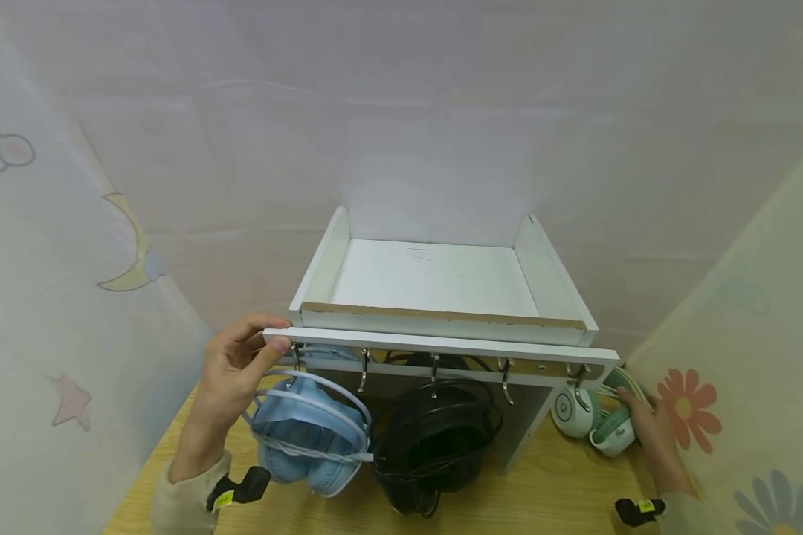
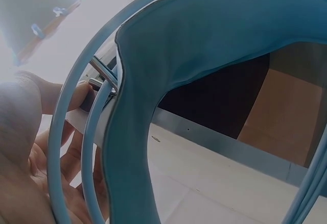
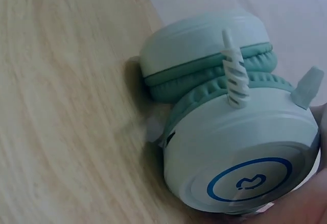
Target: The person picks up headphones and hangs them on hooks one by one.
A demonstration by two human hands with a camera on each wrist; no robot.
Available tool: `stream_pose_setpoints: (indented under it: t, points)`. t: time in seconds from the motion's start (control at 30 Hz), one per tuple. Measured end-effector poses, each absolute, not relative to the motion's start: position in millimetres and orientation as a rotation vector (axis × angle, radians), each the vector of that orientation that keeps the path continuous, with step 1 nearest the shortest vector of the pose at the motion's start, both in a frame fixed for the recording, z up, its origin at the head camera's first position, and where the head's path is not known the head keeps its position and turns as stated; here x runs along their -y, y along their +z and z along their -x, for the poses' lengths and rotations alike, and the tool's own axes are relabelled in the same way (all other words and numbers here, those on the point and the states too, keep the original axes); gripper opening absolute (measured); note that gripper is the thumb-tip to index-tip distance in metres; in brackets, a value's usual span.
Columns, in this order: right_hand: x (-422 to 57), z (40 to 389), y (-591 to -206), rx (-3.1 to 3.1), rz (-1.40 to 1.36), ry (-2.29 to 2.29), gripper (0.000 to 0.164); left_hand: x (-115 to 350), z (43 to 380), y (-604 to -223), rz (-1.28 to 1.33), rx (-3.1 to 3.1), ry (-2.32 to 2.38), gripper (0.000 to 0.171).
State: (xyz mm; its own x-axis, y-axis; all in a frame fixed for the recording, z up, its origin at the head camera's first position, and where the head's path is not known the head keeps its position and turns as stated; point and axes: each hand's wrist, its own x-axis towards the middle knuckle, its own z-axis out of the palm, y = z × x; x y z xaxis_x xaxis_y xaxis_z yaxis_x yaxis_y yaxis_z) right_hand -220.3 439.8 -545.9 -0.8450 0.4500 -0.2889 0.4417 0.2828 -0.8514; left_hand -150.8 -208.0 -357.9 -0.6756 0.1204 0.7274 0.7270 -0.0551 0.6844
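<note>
My left hand [image 1: 224, 379] pinches the left end of the white hook rail [image 1: 442, 343], thumb in front and fingers at the top and back. Just below it, light blue headphones [image 1: 311, 431] hang from the end hook; their band fills the left wrist view. Black headphones [image 1: 435, 438] hang from the middle hook. At the right, my right hand [image 1: 649, 427] holds the green-and-white headphones [image 1: 612, 435] by the headband, partly hidden. Their ear cups [image 3: 240, 152] are low by the wooden tabletop in the right wrist view.
Behind the rail stands a white shelf [image 1: 435, 279] with raised sides. Several metal hooks [image 1: 506, 383] line the rail; those on the right carry nothing. Printed cloth [image 1: 743, 357] hangs close beside the right hand. The table [image 1: 549, 490] is wooden.
</note>
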Motion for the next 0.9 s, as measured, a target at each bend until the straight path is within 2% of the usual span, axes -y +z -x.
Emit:
stream_pose_setpoints:
  t: [0.3,0.63,0.8,0.83,0.9]
  points:
    - [-453.9,225.6,-544.2,2.616,0.806,1.847,0.104,208.0,148.9,-356.8,0.883,1.785,-1.775,0.036]
    - [-480.9,229.5,-561.5,2.531,0.729,2.141,0.077,207.9,149.0,-357.6,0.882,1.785,-1.768,0.036]
    - [-491.6,231.6,-571.3,2.438,0.651,2.379,0.078,208.0,149.2,-358.7,0.898,1.773,-1.778,0.034]
    - [-492.0,230.9,-571.6,2.45,0.645,2.368,0.083,208.0,149.2,-358.8,0.899,1.771,-1.779,0.034]
    - [-491.5,229.2,-570.4,2.477,0.617,2.36,0.073,208.0,149.4,-359.1,0.9,1.769,-1.78,0.034]
